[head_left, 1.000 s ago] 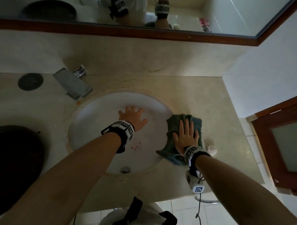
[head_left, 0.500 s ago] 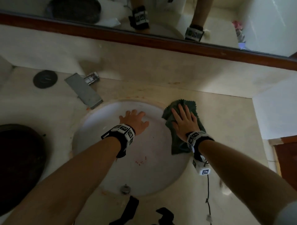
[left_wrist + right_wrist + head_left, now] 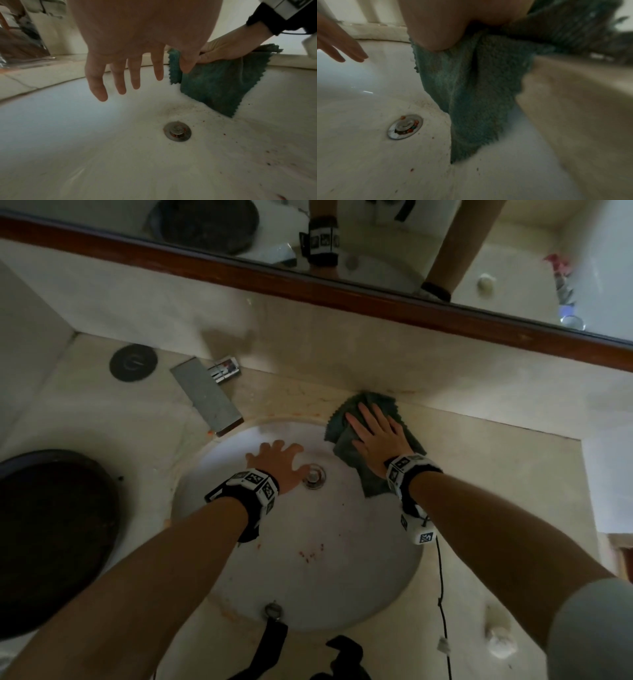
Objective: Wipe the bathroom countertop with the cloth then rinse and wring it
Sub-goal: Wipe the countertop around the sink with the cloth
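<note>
A dark green cloth [image 3: 371, 484] lies on the beige countertop [image 3: 496, 481] at the back right rim of the white basin [image 3: 308, 559], close to the back wall. One corner of the cloth [image 3: 214, 88] hangs down into the bowl. My right hand [image 3: 371, 431] presses flat on the cloth [image 3: 471, 88] with straight fingers. My left hand [image 3: 275, 457] hovers over the basin with fingers spread, holding nothing. In the left wrist view my left hand [image 3: 126, 77] is above the drain [image 3: 177, 133].
A flat metal faucet [image 3: 205, 397] reaches over the basin's back left rim, with a dark round cap [image 3: 133, 362] beside it. A large dark round dish [image 3: 51, 542] sits at the left. A small white lump [image 3: 500, 642] lies front right. Red specks dot the basin. A wood-framed mirror [image 3: 376, 296] runs above.
My right hand slid the cloth from the right side of the basin rim back to the wall. My left hand stayed spread over the basin.
</note>
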Available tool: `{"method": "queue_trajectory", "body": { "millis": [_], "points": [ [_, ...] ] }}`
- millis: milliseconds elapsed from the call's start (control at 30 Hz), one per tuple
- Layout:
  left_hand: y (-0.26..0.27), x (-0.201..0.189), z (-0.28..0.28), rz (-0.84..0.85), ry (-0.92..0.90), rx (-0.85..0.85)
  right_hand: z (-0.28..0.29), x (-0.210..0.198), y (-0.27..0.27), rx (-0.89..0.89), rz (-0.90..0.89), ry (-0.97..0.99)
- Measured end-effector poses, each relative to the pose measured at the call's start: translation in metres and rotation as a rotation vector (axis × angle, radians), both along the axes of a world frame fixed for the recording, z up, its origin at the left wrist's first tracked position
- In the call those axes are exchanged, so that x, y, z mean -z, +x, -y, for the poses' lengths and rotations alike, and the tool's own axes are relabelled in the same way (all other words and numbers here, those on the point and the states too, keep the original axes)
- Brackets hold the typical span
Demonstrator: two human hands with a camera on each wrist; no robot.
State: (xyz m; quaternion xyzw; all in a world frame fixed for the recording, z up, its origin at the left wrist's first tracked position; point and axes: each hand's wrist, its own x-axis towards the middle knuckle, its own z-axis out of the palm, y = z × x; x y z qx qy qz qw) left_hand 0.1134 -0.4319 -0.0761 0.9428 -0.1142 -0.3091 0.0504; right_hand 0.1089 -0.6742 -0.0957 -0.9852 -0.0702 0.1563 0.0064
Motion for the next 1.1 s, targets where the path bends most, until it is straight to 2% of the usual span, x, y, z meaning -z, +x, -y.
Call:
{"method": "queue_trajectory", "body": {
  "millis": [267, 433, 567, 800, 1100],
  "points": [
    [-0.014, -0.016, 0.019, -0.019, -0.063, 0.085, 0.034, -0.005, -0.085, 0.194, -0.035, -0.014],
    [-0.032, -0.024, 0.043, -0.013, -0.078, 0.176, 0.033, -0.007, -0.145, 0.382, -0.066, 0.002],
    [-0.043, -0.025, 0.055, 0.015, -0.104, 0.222, 0.031, -0.005, -0.174, 0.448, -0.061, -0.007],
    [-0.038, -0.022, 0.044, 0.000, -0.097, 0.184, 0.033, -0.003, -0.160, 0.407, -0.043, -0.022],
    [-0.008, -0.008, 0.011, 0.006, -0.116, 0.080, 0.031, -0.002, -0.085, 0.237, -0.019, -0.020]
  ]
}}
